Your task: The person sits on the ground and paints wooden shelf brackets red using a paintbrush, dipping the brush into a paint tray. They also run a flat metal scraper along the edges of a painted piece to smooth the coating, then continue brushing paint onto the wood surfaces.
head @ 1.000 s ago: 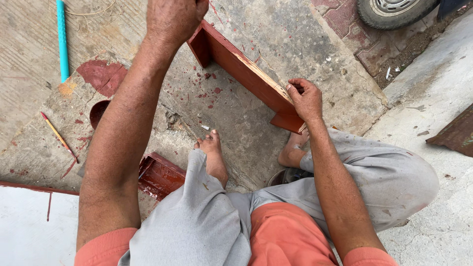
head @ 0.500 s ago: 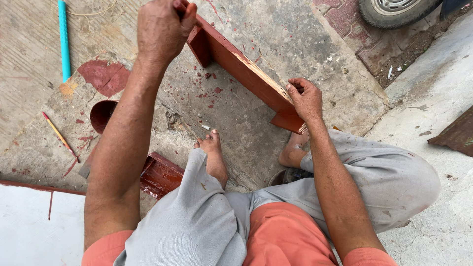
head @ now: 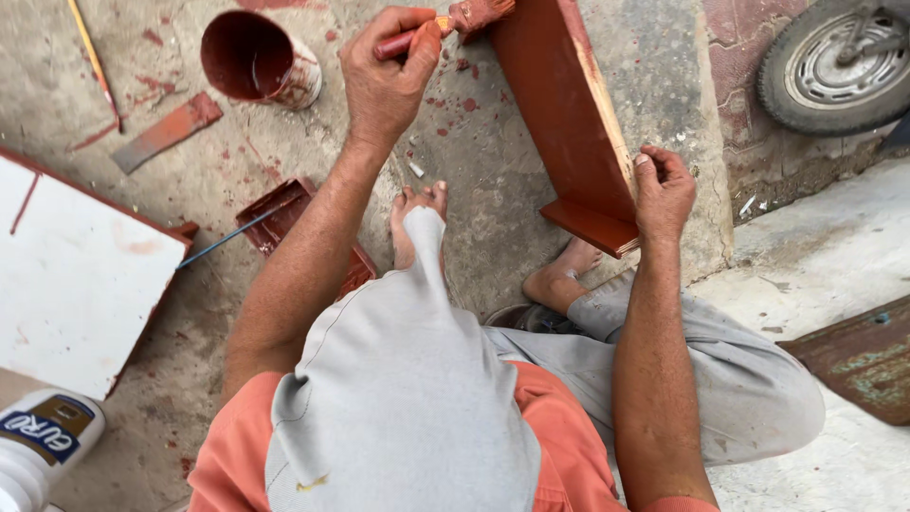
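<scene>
Paintbrush with a red-smeared handle sits pinched in the left hand, bristles against the red-brown wooden board standing on edge on the concrete floor. Right hand curls closed over the board's bare top edge near its end. Board looks stiff and fairly heavy; wet faces likely slippery, so the unpainted edge seems the safest hold.
</scene>
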The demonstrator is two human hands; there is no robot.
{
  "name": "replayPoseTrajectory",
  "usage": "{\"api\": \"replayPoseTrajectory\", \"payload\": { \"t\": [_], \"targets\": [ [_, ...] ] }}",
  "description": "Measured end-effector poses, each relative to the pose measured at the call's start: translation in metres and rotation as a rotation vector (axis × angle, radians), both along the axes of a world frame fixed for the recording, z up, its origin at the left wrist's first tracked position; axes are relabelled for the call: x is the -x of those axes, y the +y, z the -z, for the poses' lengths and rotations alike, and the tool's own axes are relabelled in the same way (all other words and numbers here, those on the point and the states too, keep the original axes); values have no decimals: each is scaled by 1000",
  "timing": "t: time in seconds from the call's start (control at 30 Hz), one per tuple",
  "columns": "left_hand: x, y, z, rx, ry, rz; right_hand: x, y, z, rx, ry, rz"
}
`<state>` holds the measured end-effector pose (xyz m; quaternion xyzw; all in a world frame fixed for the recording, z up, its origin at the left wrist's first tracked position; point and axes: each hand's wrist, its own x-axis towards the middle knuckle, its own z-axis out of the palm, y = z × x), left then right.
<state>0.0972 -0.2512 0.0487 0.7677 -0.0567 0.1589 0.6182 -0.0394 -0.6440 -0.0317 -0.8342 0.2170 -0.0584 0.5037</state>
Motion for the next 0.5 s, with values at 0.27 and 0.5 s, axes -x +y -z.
{"api": "replayPoseTrajectory", "payload": {
  "t": [0.27,0.5],
  "targets": [
    [40,134,-46,-327,-166,-122,-2,-2,0,-55,-14,-34],
    [19,192,-22,-811,114,-96,-9,7,-13,-46,24,4]
  ]
}}
